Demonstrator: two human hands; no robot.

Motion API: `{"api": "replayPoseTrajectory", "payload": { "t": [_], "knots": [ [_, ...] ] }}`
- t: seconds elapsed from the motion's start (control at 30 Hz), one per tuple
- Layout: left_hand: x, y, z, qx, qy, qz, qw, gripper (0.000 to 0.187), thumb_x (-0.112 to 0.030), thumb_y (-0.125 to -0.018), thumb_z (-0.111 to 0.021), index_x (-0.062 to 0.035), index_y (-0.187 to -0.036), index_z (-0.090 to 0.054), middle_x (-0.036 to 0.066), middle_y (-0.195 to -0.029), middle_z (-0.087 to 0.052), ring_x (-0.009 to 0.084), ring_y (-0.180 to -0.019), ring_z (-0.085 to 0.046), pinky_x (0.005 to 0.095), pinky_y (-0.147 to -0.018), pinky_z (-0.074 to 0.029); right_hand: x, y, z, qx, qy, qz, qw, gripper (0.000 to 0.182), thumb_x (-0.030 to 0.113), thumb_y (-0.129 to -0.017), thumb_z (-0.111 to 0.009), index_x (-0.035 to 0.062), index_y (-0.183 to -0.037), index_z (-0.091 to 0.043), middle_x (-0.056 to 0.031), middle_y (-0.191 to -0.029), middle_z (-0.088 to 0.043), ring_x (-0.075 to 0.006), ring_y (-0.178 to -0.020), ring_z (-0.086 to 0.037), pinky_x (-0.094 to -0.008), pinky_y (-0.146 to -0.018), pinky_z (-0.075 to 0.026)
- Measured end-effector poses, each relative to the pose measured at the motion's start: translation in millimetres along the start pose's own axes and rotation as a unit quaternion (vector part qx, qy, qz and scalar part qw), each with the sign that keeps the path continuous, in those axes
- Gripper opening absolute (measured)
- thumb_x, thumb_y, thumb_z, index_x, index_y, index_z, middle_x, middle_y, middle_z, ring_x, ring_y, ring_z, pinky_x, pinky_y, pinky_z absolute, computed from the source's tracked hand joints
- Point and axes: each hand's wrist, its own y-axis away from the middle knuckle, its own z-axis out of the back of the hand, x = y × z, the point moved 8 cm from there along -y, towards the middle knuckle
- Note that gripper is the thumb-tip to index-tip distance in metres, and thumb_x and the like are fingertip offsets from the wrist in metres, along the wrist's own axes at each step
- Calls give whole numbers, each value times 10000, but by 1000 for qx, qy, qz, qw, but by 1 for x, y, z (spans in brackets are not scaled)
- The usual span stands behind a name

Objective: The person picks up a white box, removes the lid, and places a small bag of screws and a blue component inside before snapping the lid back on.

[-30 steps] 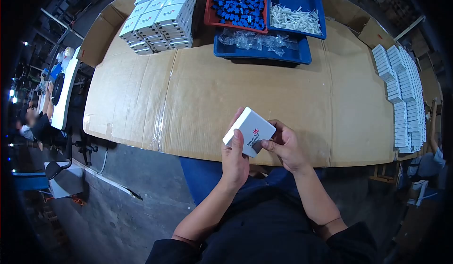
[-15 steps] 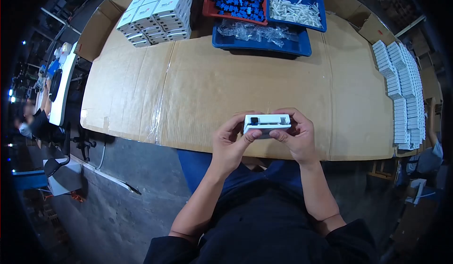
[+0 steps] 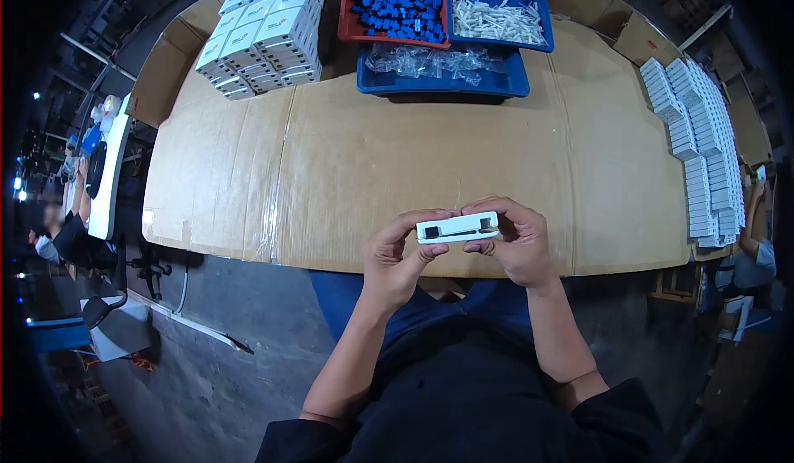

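Observation:
Between my two hands is a small white plastic box (image 3: 457, 228), held up near the front edge of the cardboard-covered table (image 3: 430, 148). Its long narrow side faces me and shows a dark square opening at each end with a slot between them. My left hand (image 3: 397, 256) grips the left end, thumb below and fingers on top. On the right end, my right hand (image 3: 521, 244) has a similar grip, its thumb on the lower edge. The far face of the box is hidden from me.
White boxes (image 3: 265, 33) stand stacked at the back left. A red tray (image 3: 347, 28) holds blue parts; a blue tray (image 3: 542, 37) holds white pieces. Clear plastic pieces lie in a lower blue tray (image 3: 447, 91). More white units (image 3: 703, 157) line the right edge. People sit at both sides.
The white box has shifted slightly left and tilted, its right end now higher and its slotted side turned more toward me. Both hands still hold it. The whole view has shifted a little.

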Motion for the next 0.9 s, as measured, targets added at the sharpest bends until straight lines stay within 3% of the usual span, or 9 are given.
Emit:
{"api": "replayPoseTrajectory", "payload": {
  "t": [0.23,0.33,0.43,0.53,0.63,0.67,0.77,0.83,0.9],
  "knots": [
    [1,-2,-7,-12,-5,13,1000,314,-74,-936,-766,5,-1228,-683,123,-1199,-739,201,-1170,-668,339,-1033,-504,4,3,5,-25,74,55,995,292,-15,-846,-825,1,-1118,-719,-69,-1045,-752,-149,-989,-695,-300,-907,-540],
    [6,1,-4,-26,8,38,999,306,-79,-940,-767,7,-1222,-687,131,-1204,-732,202,-1171,-664,334,-1008,-524,-10,8,8,-30,44,-11,998,282,34,-848,-842,15,-1102,-723,-62,-1054,-753,-139,-997,-686,-303,-924,-531],
    [1,-3,-8,8,-10,23,1000,382,-288,-1025,-684,4,-1270,-663,135,-1195,-730,209,-1123,-683,340,-1004,-527,-5,7,9,-33,25,-29,999,298,58,-847,-849,17,-1116,-726,-54,-1066,-753,-131,-1018,-675,-300,-941,-523],
    [-3,-13,-21,-84,156,58,983,597,-527,-1083,-484,-8,-1347,-612,143,-1211,-720,226,-1068,-702,354,-962,-547,0,5,13,-32,-12,-29,999,307,75,-853,-849,15,-1129,-728,-48,-1078,-753,-125,-1034,-669,-299,-955,-515],
    [53,9,-25,49,149,367,917,741,-652,-1073,-335,-31,-1422,-537,142,-1223,-704,232,-982,-716,380,-898,-569,3,11,11,-18,-40,-40,998,336,99,-858,-851,15,-1160,-731,-43,-1088,-753,-127,-1052,-665,-308,-980,-510],
    [60,20,-35,143,202,379,892,628,-594,-1064,-428,-70,-1388,-552,116,-1185,-680,246,-889,-720,413,-832,-594,5,12,10,-15,-38,-38,998,341,101,-857,-852,15,-1164,-733,-44,-1089,-753,-127,-1053,-664,-313,-988,-509],
    [60,37,-59,202,425,390,792,458,-430,-1068,-492,-56,-1318,-577,85,-1102,-664,218,-786,-694,363,-747,-581,11,14,10,-11,-31,-7,999,466,96,-870,-837,-4,-1291,-664,-80,-1139,-743,-152,-1084,-667,-331,-1008,-514],
    [67,43,-56,109,438,403,796,372,-355,-1057,-543,-58,-1273,-596,71,-1088,-658,199,-821,-681,334,-707,-566,22,12,12,-38,-8,31,999,546,94,-879,-824,-25,-1363,-599,-122,-1191,-724,-177,-1114,-663,-318,-968,-541],
    [69,37,-48,3,403,376,834,366,-351,-1052,-570,-67,-1281,-603,69,-1128,-667,192,-844,-674,340,-728,-563,18,11,23,-81,42,62,994,475,-13,-1003,-636,-14,-1460,-504,-156,-1380,-627,-200,-1191,-634,-315,-1054,-498]
  ]
}}
